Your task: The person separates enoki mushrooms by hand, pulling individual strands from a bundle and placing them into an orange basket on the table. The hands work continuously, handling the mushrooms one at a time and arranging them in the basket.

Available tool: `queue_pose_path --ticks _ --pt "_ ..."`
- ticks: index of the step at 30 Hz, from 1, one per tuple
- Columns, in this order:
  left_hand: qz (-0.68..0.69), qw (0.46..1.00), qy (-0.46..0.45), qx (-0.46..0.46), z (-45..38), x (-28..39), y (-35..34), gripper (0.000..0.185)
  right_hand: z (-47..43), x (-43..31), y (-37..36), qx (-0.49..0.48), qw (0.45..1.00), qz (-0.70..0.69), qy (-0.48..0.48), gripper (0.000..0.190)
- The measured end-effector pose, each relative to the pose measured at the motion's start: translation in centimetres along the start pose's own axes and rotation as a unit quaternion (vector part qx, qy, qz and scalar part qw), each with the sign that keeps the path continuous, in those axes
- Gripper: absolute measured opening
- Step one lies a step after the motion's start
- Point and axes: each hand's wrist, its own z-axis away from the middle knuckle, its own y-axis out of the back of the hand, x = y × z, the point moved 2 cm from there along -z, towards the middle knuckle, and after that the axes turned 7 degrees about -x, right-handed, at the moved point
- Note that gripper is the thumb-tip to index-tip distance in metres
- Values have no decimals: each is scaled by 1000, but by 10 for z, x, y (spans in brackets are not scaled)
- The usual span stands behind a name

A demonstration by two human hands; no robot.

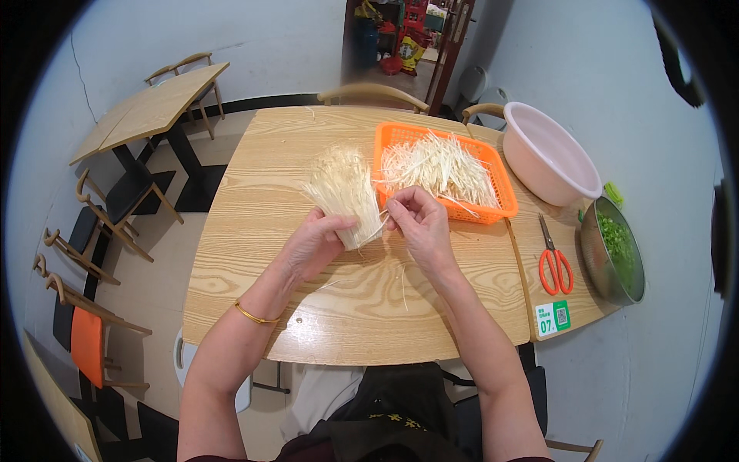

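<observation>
My left hand (317, 239) grips a thick bunch of enoki mushrooms (344, 187) near its lower end, above the wooden table (248, 254). At the bunch's lower right side, my right hand (421, 225) pinches a few thin strands between thumb and fingertips. Just beyond that hand stands an orange plastic basket (502, 215) with perforated sides. A heap of loose pale enoki strands (441, 167) fills it. Single strands (405, 289) lie scattered on the tabletop nearer to me.
On the right are scissors with red handles (556, 271), a pale pink basin (548, 161) and a metal colander (597, 271) holding chopped greens (616, 237). A green-and-white card (553, 319) bears a printed code. Chairs (124, 199) and another table (144, 110) stand to the left.
</observation>
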Motion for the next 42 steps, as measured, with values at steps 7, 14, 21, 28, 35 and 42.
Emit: queue_pose_path --ticks 7,14,21,28,35,42 --pt "62 994 -48 79 0 4 11 47 -1 -23 19 2 973 -230 -28 11" --pt "-128 991 -32 24 4 2 -10 44 1 -16 5 -33 993 -9 -109 27" --pt "-166 986 -21 -5 8 -10 -15 43 9 -1 -11 -30 999 24 -34 22" --pt "-51 999 14 -1 5 -10 -9 38 7 -3 -9 -37 999 -12 -37 8" --pt "38 999 18 1 0 -12 -4 40 7 -9 -3 -35 989 -135 -49 8" --pt "51 998 13 47 1 -11 2 38 -2 -25 25 -11 990 -119 -68 15"
